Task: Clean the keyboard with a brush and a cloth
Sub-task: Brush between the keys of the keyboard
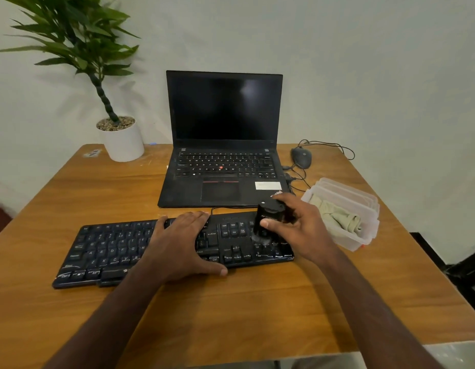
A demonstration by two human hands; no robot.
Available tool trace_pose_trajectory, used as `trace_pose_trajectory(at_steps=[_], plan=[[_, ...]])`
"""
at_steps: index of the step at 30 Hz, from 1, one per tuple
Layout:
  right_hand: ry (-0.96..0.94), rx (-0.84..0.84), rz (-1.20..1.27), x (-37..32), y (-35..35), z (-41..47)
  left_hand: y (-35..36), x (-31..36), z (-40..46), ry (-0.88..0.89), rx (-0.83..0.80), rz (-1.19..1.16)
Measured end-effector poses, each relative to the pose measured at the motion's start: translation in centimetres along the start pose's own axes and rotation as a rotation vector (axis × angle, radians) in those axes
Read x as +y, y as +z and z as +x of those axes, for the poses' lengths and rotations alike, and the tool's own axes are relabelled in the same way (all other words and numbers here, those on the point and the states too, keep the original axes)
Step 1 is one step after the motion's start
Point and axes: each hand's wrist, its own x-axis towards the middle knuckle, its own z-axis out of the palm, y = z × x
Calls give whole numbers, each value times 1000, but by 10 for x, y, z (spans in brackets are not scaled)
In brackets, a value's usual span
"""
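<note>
The keyboard (175,249) lies across the near half of the wooden tabletop (231,310), in front of an open laptop (223,145). The left hand (182,245) rests flat on the middle keys, fingers spread and grasping nothing, apparently pressing the board down to steady it. The right hand (297,230) has its grip clenched around a stubby black brush (267,221), held upright with pale bristles touching the keys at the number-pad end.

By my reading the brushing stage is under way, working the right-hand side; whether the letter keys have been swept already cannot be told, though whitish smudges show along the front edge and on several keycaps. The cloth (337,217) sits bunched inside a clear plastic container (364,201) just beside the keyboard's right end, apart from both hands, so the wiping step looks not yet begun. A mouse (301,157) and a potted plant (119,134) stand well back
</note>
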Motion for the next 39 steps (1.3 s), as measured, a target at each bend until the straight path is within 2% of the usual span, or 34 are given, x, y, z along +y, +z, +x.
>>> trace_pose_trajectory(at_steps=[3,5,7,11,18,22,27,31,34,39], plan=[[9,101,-38,0,-14,0,2,-1,0,1,2,-8],[-22,150,55,-8,-12,-2,3,-1,1,-3,7,-7],[-27,139,137,-15,0,-6,3,0,1,-3,9,-5],[13,84,87,-9,16,-16,1,1,0,-4,5,-3],[60,195,233,-11,-4,-12,1,1,-1,-7,12,-24],[58,130,128,-9,1,-16,0,2,-2,-5,16,-22],[11,215,107,-14,-15,-12,-1,3,-2,-13,3,-21],[8,153,62,-10,-15,-17,-1,2,-1,-14,2,-15],[6,178,-7,-10,-22,-16,-1,3,-1,-11,0,-20],[5,199,81,-10,-17,-20,0,3,-1,-11,18,-33]])
